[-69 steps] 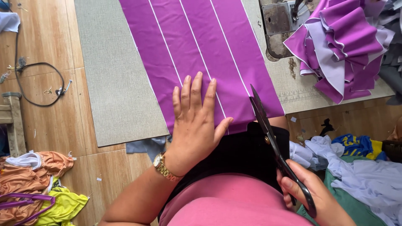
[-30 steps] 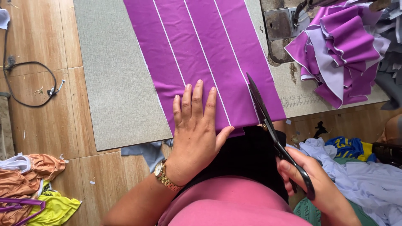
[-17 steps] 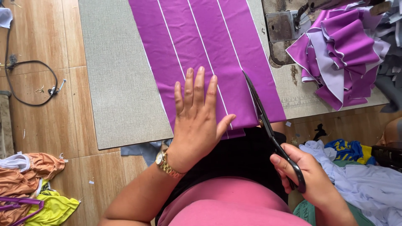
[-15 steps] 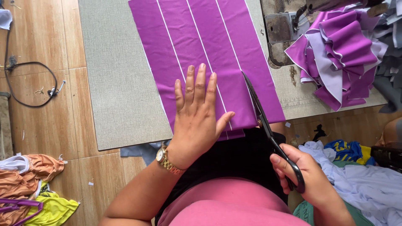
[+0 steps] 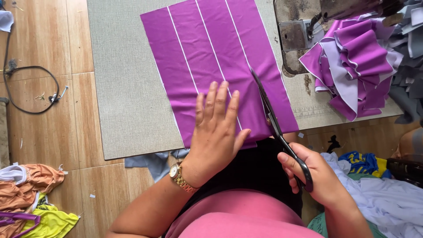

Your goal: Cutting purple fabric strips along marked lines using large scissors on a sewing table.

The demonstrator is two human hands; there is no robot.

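A purple fabric panel point(image 5: 207, 48) with white chalk lines lies flat on the grey table point(image 5: 123, 88). My left hand point(image 5: 217, 128), wearing a gold wristwatch, presses flat on the fabric's near edge with fingers spread. My right hand point(image 5: 315, 176) grips the black handles of long scissors point(image 5: 271, 119). The blades lie on the right part of the fabric, along the rightmost white line, pointing away from me.
A pile of purple and grey fabric pieces point(image 5: 357, 61) sits at the table's right, beside a sewing machine base point(image 5: 295, 35). A black cable point(image 5: 31, 88) lies on the wooden floor at left. Orange and yellow cloth point(image 5: 31, 198) is heaped at lower left, pale cloth point(image 5: 387, 198) at lower right.
The scissors have advanced farther up the fabric along the white line. My left hand has stayed pressed on the near edge, shifting slightly.
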